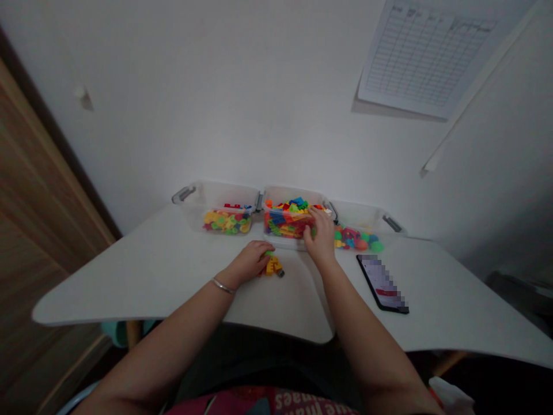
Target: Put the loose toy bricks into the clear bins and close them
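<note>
My left hand [253,260] is closed round the near end of a small toy assembly [273,266], which has yellow blocks, a bit of green on top and a dark piece at its right end. It rests low over the white table. My right hand [320,235] reaches to the right front corner of the middle clear bin [297,195], its fingers apart at the rim. Colourful building blocks [287,216] fill that bin. Whether the fingertips touch a block is too small to tell.
A left clear bin [224,193] holds yellow, green and red pieces. The right clear bin [360,212] holds round colourful pieces. A phone [383,283] lies on the white table [151,265] right of my right forearm. A printed sheet [421,57] hangs on the wall behind.
</note>
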### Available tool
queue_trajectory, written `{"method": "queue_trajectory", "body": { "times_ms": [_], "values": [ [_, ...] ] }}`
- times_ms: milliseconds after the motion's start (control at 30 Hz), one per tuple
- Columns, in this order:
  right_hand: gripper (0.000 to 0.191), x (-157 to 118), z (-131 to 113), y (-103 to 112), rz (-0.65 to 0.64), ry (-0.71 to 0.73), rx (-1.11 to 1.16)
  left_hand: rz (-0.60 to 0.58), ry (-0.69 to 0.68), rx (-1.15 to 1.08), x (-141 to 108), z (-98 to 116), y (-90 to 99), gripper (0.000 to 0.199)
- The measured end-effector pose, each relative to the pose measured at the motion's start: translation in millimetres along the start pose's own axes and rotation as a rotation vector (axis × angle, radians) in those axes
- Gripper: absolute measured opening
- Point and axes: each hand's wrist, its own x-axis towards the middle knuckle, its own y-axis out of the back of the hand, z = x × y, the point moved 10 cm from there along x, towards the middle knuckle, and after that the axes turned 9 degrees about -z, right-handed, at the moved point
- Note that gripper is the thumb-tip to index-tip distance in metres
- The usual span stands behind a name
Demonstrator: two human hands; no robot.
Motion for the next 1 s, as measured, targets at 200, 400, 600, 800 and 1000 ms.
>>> {"method": "queue_trajectory", "body": {
  "times_ms": [200,400,600,800,1000],
  "values": [
    [0.031,-41.9,-17.9,-40.7,-0.167,0.014,0.204,0.017,0.0,0.001,-0.2,2.9,2.7,0.027],
    [0.028,-66.6,-39.5,-84.0,-0.59,0.081,0.339,0.015,-0.022,0.0,0.9,1.3,-0.3,0.025],
    [0.031,-69.7,-45.5,-85.6,-0.653,0.076,0.27,0.032,-0.023,0.006,0.0,-0.9,-0.6,0.025],
    [0.024,-67.2,-19.4,-85.3,-0.593,-0.075,0.14,0.034,0.001,0.023,-0.9,-2.7,1.4,0.028],
    [0.022,-66.8,0.8,-81.1,-0.572,-0.213,0.07,0.021,0.002,0.021,-0.3,-5.6,-2.2,0.028]
  ]
}}
